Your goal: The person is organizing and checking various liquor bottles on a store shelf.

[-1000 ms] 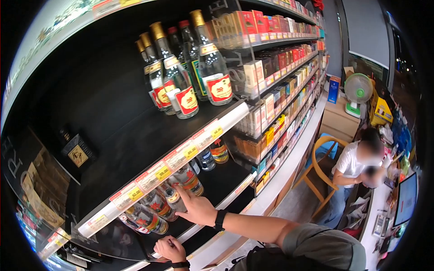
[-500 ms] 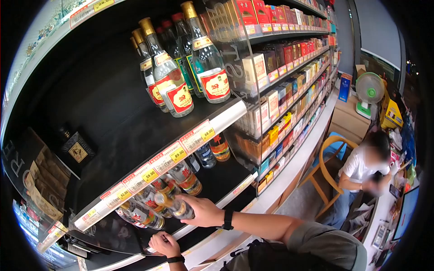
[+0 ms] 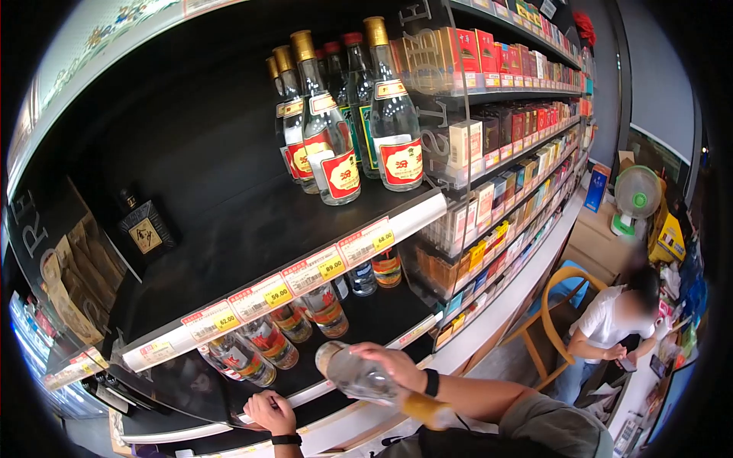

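My right hand (image 3: 393,366), with a black band at the wrist, grips a clear glass bottle (image 3: 366,378) in front of the lower shelf. The bottle lies tilted, its base to the upper left and its gold cap (image 3: 427,411) to the lower right, near my body. My left hand (image 3: 271,412) is closed at the lower shelf's front edge; whatever its curled fingers hold, if anything, is hidden. Several bottles with red and orange labels (image 3: 324,309) stand behind on the lower shelf. Above, taller clear bottles with gold caps (image 3: 336,168) stand on the upper shelf.
Price tags line the upper shelf edge (image 3: 275,294). A clear divider (image 3: 458,145) separates it from racks of cigarette packs (image 3: 527,122). A dark square bottle (image 3: 145,229) stands at left. To the right, a person (image 3: 611,328) sits by a wooden chair (image 3: 546,313) and a fan (image 3: 637,191).
My right hand has brought the bottle out from the lower shelf toward me and turned it, its cap now at the lower right. My left hand stays near the shelf edge. The view has shifted.
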Motion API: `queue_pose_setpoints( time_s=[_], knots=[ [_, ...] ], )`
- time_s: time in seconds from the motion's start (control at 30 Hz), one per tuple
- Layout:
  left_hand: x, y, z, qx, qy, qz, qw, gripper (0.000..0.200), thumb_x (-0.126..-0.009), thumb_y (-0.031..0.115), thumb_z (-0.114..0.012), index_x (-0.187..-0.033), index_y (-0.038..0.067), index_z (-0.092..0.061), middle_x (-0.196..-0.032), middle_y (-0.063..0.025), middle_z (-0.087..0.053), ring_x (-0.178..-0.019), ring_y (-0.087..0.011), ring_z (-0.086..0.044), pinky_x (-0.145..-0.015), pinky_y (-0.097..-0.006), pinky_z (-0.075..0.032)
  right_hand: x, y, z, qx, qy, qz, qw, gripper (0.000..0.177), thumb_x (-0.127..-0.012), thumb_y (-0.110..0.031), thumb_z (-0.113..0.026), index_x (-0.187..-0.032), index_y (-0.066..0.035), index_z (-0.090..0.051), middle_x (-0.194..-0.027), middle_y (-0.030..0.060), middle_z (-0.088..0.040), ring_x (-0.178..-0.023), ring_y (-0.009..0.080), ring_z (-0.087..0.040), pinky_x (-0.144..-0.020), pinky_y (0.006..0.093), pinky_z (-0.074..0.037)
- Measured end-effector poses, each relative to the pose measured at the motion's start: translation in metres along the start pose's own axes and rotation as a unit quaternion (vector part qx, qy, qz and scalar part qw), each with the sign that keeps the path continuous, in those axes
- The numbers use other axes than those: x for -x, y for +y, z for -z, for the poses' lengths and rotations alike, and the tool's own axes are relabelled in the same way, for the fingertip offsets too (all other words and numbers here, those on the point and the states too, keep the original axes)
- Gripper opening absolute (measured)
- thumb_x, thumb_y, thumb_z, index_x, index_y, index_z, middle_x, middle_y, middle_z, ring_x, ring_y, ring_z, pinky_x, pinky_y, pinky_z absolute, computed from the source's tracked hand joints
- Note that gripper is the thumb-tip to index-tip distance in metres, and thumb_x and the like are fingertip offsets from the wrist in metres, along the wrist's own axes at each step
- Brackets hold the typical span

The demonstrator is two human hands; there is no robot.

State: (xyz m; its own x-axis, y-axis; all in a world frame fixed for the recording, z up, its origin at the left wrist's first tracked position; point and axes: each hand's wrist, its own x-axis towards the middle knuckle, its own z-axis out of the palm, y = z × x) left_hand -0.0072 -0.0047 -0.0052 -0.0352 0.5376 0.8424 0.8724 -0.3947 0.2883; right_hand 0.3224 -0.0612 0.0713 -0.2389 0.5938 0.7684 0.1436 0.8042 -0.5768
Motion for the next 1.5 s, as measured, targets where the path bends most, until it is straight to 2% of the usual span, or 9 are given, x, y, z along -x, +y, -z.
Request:
queue_pose_setpoints(
  time_s=[0.07,0.13,0.2,0.27,0.4,0.6,0.83,1.1,1.5],
  knots=[
    [-0.002,0.003,0.002,0.014,0.001,-0.005,1.0,0.006,-0.078,0.008,-0.062,-0.077,0.011,-0.056,-0.076,-0.0058,-0.056,-0.074,-0.0302,-0.054,-0.079,-0.0449,-0.038,-0.008,-0.025,0.014,-0.127,0.082,0.134,0.979,0.083,-0.08,-0.011,-0.091,-0.151,-0.009,-0.047,-0.152,0.0221,-0.053,-0.143,0.0403,-0.052,-0.12,0.0467,-0.044],
    [-0.004,0.005,0.004,0.018,0.001,0.001,1.0,0.006,-0.077,0.007,-0.062,-0.077,0.011,-0.057,-0.077,-0.0056,-0.057,-0.074,-0.0298,-0.054,-0.08,-0.045,-0.038,-0.029,-0.052,0.029,-0.065,0.154,0.257,0.952,0.087,-0.082,-0.032,-0.092,-0.152,-0.008,-0.046,-0.151,0.0217,-0.051,-0.141,0.0414,-0.051,-0.118,0.0525,-0.044],
    [-0.003,0.004,0.003,0.02,-0.004,0.009,1.0,0.006,-0.077,0.007,-0.062,-0.077,0.011,-0.057,-0.076,-0.0056,-0.057,-0.074,-0.0299,-0.054,-0.08,-0.0446,-0.038,-0.062,-0.096,0.058,0.241,0.208,0.378,0.869,0.096,-0.08,-0.041,-0.094,-0.156,-0.01,-0.042,-0.149,0.0197,-0.05,-0.136,0.0397,-0.052,-0.109,0.0563,-0.05],
    [-0.004,0.005,0.003,0.031,0.008,0.003,0.999,0.006,-0.078,0.006,-0.063,-0.078,0.011,-0.059,-0.076,-0.0055,-0.056,-0.073,-0.0297,-0.053,-0.079,-0.0434,-0.038,-0.084,-0.129,0.059,0.258,0.335,0.313,0.85,0.099,-0.08,-0.033,-0.093,-0.159,-0.01,-0.037,-0.149,0.0177,-0.05,-0.132,0.0326,-0.056,-0.102,0.0535,-0.055],
    [-0.002,0.001,0.005,0.039,0.0,-0.009,0.999,0.006,-0.079,0.007,-0.065,-0.082,0.011,-0.061,-0.079,-0.0052,-0.058,-0.076,-0.029,-0.055,-0.081,-0.0435,-0.039,-0.143,-0.173,0.133,0.228,0.184,0.302,0.907,0.103,-0.078,-0.019,-0.095,-0.159,-0.003,-0.033,-0.15,0.0168,-0.052,-0.111,0.0285,-0.069,-0.101,0.0395,-0.055],
    [-0.005,0.004,0.008,0.047,-0.001,-0.007,0.999,0.007,-0.079,0.007,-0.065,-0.083,0.011,-0.063,-0.079,-0.0055,-0.058,-0.076,-0.0293,-0.056,-0.081,-0.0433,-0.039,-0.199,-0.19,0.145,0.126,0.197,0.122,0.965,0.079,-0.086,-0.002,-0.086,-0.149,-0.002,-0.039,-0.133,0.0121,-0.064,-0.118,0.0185,-0.067,-0.101,0.0334,-0.053],
    [-0.003,0.002,0.007,0.046,0.003,-0.004,0.999,0.006,-0.079,0.006,-0.065,-0.082,0.011,-0.062,-0.079,-0.006,-0.059,-0.077,-0.0298,-0.056,-0.081,-0.0439,-0.039,-0.229,-0.163,0.163,0.161,0.156,0.074,0.972,0.077,-0.086,-0.013,-0.09,-0.148,0.0,-0.045,-0.132,0.01,-0.066,-0.116,0.0119,-0.066,-0.093,0.028,-0.056],
    [-0.004,0.005,0.01,0.05,-0.007,-0.002,0.999,0.007,-0.08,0.005,-0.065,-0.081,0.011,-0.062,-0.078,-0.0054,-0.058,-0.077,-0.0293,-0.056,-0.081,-0.0438,-0.039,-0.243,-0.132,0.177,0.228,0.147,0.049,0.961,0.101,-0.086,-0.02,-0.089,-0.161,0.01,-0.028,-0.145,0.0215,-0.062,-0.135,0.0251,-0.059,-0.115,0.037,-0.045],
    [-0.003,0.004,0.008,0.036,-0.009,-0.002,0.999,0.006,-0.078,0.006,-0.065,-0.081,0.011,-0.062,-0.078,-0.0056,-0.057,-0.076,-0.0295,-0.055,-0.08,-0.0436,-0.039,-0.258,-0.132,0.185,0.373,0.14,-0.049,0.916,0.108,-0.082,-0.039,-0.091,-0.159,0.011,-0.034,-0.141,0.0297,-0.064,-0.127,0.0345,-0.067,-0.107,0.0391,-0.053]
  ],
)
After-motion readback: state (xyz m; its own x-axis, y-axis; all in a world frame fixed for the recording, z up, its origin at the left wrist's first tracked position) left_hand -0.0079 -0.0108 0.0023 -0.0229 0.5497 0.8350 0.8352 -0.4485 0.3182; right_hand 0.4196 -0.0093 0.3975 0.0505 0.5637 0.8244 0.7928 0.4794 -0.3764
